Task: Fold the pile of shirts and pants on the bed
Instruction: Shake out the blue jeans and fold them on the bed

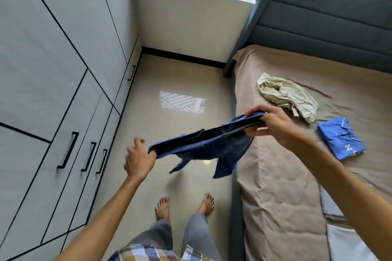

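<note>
Both arms are stretched out forward, and between them hangs a dark blue garment (207,142), held up in the air over the floor (180,82) right at the edge of the bed (286,176). The left hand (139,159) sits lower and nearer the wardrobe (53,70), back of the hand up, gripping one end of the cloth between thumb and curled fingers, knuckles raised. The right hand (273,125) is higher, out over the mattress edge, fingers curled over the top of the bunched fabric and thumb pinching it from below. The cloth runs taut on a slant between the two grips, with loose ends dangling beneath, clear of the floor. Whether it is a shirt or pants cannot be told from here.

On the tan sheet, a crumpled beige garment (288,95) lies beyond the right hand, unfolded. Just beside it, nearer the person, a bright blue shirt (341,139) lies folded flat. The person stands barefoot on the tiles, between wardrobe and bed.
</note>
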A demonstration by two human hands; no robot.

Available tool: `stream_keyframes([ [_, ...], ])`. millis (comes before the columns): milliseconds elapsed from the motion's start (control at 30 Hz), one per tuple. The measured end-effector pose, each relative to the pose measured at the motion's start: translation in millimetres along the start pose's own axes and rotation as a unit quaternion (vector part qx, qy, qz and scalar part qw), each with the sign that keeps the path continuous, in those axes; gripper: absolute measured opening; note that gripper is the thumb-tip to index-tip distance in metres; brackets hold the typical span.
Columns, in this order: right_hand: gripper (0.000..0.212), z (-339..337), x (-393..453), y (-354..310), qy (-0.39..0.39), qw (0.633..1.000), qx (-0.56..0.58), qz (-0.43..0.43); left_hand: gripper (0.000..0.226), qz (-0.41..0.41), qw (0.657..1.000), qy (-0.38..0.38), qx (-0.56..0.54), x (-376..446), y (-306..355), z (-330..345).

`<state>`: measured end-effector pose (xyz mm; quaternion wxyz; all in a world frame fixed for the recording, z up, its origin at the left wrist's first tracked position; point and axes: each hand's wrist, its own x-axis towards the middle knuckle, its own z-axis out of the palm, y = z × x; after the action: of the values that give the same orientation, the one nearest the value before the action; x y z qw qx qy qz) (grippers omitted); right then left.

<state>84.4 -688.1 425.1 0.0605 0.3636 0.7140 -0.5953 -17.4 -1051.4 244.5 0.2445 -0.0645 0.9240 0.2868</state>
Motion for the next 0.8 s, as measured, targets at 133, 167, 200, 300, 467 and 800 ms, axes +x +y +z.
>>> stream_keyframes([
  [133, 0.043, 17.5, 9.2, -16.7, -0.014, 1.0, -0.01, -0.023, 0.024, -0.197, 0.85, -0.211, -0.441, -0.7, 9.4, -13.7],
  [167, 0.043, 19.2, 13.1, -16.3, -0.004, 0.999, -0.014, -0.033, 0.023, -0.184, 0.827, -0.178, -0.5, 1.4, 10.2, -16.9],
  [200, 0.044, 18.0, 16.4, -12.2, 0.006, 0.999, -0.015, -0.044, 0.023, -0.167, 0.805, -0.142, -0.552, 1.1, 9.8, -20.5],
  [300, 0.048, 11.3, 22.2, 7.4, 0.044, 0.994, -0.006, -0.098, 0.037, -0.103, 0.749, -0.067, -0.651, -9.1, 11.2, -36.4],
  [467, 0.043, 27.5, 48.5, 47.9, 0.17, 0.98, 0.099, -0.019, 0.058, 0.127, 0.885, -0.008, -0.447, -41.2, 17.8, -42.2],
  [800, 0.045, 44.1, 73.2, 16.3, 0.153, 0.869, 0.465, 0.068, 0.038, 0.478, 0.873, -0.027, -0.091, -120.4, 14.7, -20.3],
])
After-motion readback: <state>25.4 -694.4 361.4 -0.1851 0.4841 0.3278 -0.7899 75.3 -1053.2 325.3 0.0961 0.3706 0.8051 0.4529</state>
